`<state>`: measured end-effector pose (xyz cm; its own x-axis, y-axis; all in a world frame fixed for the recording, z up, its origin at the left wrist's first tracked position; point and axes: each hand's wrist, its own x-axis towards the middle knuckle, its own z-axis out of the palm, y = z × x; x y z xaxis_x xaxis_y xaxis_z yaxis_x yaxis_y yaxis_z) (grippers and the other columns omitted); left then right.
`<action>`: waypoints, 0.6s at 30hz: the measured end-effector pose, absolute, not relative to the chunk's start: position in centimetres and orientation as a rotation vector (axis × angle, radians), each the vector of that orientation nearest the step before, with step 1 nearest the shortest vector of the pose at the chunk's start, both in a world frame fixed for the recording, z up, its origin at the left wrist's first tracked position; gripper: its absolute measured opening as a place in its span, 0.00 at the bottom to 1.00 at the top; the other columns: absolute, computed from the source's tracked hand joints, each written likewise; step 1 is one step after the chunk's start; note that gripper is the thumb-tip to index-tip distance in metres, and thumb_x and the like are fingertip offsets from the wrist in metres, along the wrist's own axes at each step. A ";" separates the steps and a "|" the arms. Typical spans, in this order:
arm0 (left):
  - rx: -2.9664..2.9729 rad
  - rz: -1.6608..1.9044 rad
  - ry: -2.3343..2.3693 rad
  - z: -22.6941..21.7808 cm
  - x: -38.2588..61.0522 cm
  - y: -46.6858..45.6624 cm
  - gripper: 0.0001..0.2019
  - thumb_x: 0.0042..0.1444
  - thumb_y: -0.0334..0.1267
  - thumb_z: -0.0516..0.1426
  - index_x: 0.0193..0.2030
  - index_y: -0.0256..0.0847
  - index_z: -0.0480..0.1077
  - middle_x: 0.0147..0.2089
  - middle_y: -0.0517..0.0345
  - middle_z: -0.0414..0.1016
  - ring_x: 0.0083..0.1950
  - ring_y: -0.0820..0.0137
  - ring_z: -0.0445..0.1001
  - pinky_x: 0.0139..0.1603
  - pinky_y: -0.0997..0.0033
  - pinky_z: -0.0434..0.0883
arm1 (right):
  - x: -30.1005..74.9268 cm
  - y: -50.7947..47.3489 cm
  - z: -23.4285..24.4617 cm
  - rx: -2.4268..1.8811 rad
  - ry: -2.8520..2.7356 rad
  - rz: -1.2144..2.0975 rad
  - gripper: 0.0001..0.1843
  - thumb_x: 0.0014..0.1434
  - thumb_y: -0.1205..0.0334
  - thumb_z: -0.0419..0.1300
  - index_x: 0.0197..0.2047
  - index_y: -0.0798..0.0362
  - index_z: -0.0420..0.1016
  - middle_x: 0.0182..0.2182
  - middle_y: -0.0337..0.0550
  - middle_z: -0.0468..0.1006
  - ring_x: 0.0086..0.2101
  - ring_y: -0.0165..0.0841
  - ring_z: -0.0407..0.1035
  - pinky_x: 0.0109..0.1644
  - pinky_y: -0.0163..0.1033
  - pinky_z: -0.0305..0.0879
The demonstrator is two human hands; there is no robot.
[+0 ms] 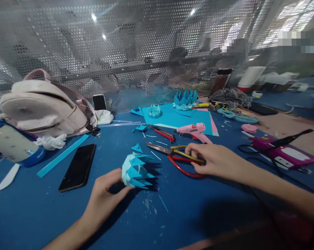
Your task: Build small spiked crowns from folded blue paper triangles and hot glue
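Note:
My left hand (105,198) is closed on a spiky light-blue folded paper piece (136,171), which rests on the blue table (185,211). My right hand (214,160) grips the red and yellow handles of a pair of scissors (172,152) lying on the table, blades pointing left. A small blue paper triangle (137,148) lies just behind the paper piece.
A black phone (78,167) and a light-blue paper strip (62,156) lie to the left, beside a pink backpack (44,106). Behind are a pink glue gun (195,131), red pliers (163,132), blue paper sheets (178,118) with folded crowns (185,99), and a magenta case (284,152) at right.

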<state>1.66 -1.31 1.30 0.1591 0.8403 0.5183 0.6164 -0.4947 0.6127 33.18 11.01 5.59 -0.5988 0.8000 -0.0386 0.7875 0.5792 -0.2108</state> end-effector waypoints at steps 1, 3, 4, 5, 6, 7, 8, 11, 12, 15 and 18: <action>2.115 1.219 1.436 1.2 1.5 -1.1 0.04 0.57 0.34 0.63 0.38 0.40 0.79 0.39 0.53 0.83 0.39 0.65 0.80 0.38 0.74 0.75 | 34.0 10.5 5.4 -1.387 -2.709 0.360 0.08 0.53 0.63 0.55 0.39 0.49 0.68 0.25 0.34 0.71 0.25 0.31 0.66 0.27 0.34 0.52; 2.032 1.163 1.440 1.2 1.4 -0.8 0.05 0.57 0.35 0.63 0.39 0.41 0.80 0.40 0.54 0.83 0.41 0.64 0.81 0.40 0.72 0.76 | 35.9 9.6 5.0 -1.369 -2.665 0.407 0.08 0.54 0.62 0.56 0.39 0.49 0.69 0.25 0.35 0.72 0.24 0.32 0.67 0.28 0.35 0.56; 2.009 1.139 1.432 1.2 1.3 -0.7 0.05 0.57 0.35 0.62 0.40 0.42 0.80 0.41 0.55 0.83 0.42 0.65 0.81 0.41 0.72 0.76 | 36.8 9.1 4.8 -1.351 -2.648 0.431 0.09 0.54 0.61 0.56 0.40 0.49 0.69 0.25 0.36 0.72 0.25 0.32 0.67 0.29 0.36 0.58; 1.995 1.121 1.425 1.2 1.3 -0.7 0.05 0.58 0.35 0.62 0.40 0.43 0.80 0.40 0.56 0.83 0.42 0.65 0.81 0.42 0.71 0.76 | 37.6 8.7 4.7 -1.344 -2.633 0.455 0.09 0.55 0.60 0.57 0.40 0.49 0.70 0.25 0.36 0.72 0.24 0.32 0.68 0.28 0.36 0.59; 1.987 1.113 1.424 1.2 1.3 -0.7 0.05 0.58 0.35 0.62 0.39 0.44 0.81 0.40 0.56 0.83 0.42 0.65 0.81 0.43 0.71 0.75 | 38.4 8.4 4.7 -1.341 -2.628 0.485 0.09 0.55 0.58 0.58 0.40 0.49 0.71 0.24 0.37 0.72 0.23 0.32 0.68 0.27 0.36 0.59; 1.988 1.110 1.422 1.2 1.3 -0.7 0.05 0.58 0.34 0.62 0.39 0.44 0.81 0.40 0.56 0.83 0.42 0.65 0.81 0.44 0.71 0.75 | 39.0 8.1 4.7 -1.353 -2.626 0.511 0.09 0.56 0.56 0.59 0.39 0.49 0.72 0.23 0.37 0.72 0.22 0.33 0.68 0.26 0.36 0.59; 1.992 1.106 1.421 1.2 1.3 -0.7 0.05 0.58 0.34 0.62 0.39 0.44 0.80 0.40 0.56 0.83 0.42 0.65 0.81 0.44 0.70 0.75 | 39.5 7.8 4.8 -1.364 -2.629 0.529 0.09 0.56 0.55 0.60 0.38 0.49 0.73 0.23 0.38 0.73 0.22 0.33 0.68 0.25 0.37 0.59; 2.040 1.096 1.405 1.1 1.3 -0.9 0.05 0.58 0.34 0.61 0.36 0.41 0.80 0.36 0.56 0.82 0.41 0.64 0.80 0.41 0.71 0.76 | 39.8 7.1 5.1 -1.325 -2.647 0.522 0.08 0.57 0.54 0.62 0.38 0.47 0.75 0.25 0.40 0.76 0.23 0.34 0.69 0.24 0.38 0.62; 2.063 1.093 1.395 1.1 1.2 -0.9 0.05 0.58 0.33 0.61 0.35 0.41 0.79 0.34 0.56 0.81 0.39 0.64 0.80 0.39 0.71 0.75 | 39.5 7.0 5.2 -1.290 -2.654 0.510 0.08 0.57 0.54 0.62 0.38 0.47 0.75 0.26 0.41 0.76 0.23 0.35 0.69 0.24 0.38 0.62; 2.142 1.091 1.376 0.9 1.2 -1.0 0.05 0.58 0.32 0.60 0.33 0.39 0.77 0.29 0.58 0.77 0.34 0.67 0.78 0.34 0.74 0.74 | 38.1 6.5 5.2 -1.203 -2.695 0.504 0.08 0.57 0.53 0.63 0.39 0.45 0.76 0.26 0.40 0.77 0.24 0.34 0.70 0.25 0.37 0.62; 2.216 1.096 1.366 0.7 1.2 -1.0 0.06 0.60 0.32 0.59 0.31 0.39 0.75 0.26 0.59 0.73 0.31 0.69 0.75 0.31 0.76 0.72 | 36.3 6.2 5.0 -1.156 -2.709 0.459 0.14 0.55 0.54 0.66 0.46 0.42 0.77 0.29 0.37 0.79 0.28 0.34 0.73 0.28 0.35 0.66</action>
